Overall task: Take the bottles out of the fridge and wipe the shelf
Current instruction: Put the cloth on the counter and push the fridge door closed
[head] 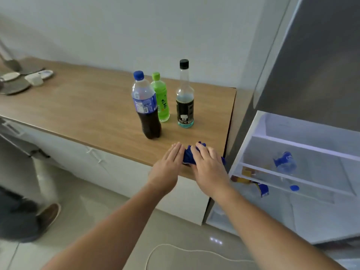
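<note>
**Both hands on the cloth, fridge open to the right**

The blue cloth (188,157) lay bunched at the counter's (81,106) near edge, close to its right end, its long axis running roughly left to right. The left hand (168,166) lay flat, fingers spread, touching the cloth's left end. The right hand (208,166) covered the cloth's right part, fingers curled over it; whether it had truly closed on it could not be told.

The fridge (292,172) stood open just right of the cloth, so the right hand was the nearer one for carrying it to the shelf (303,146).

Behind the cloth stood three bottles: a cola bottle (146,106) with a blue label, print unreadable; a green bottle (161,98) bearing "お茶"; a clear bottle (185,96) with a black label reading "40".
</note>
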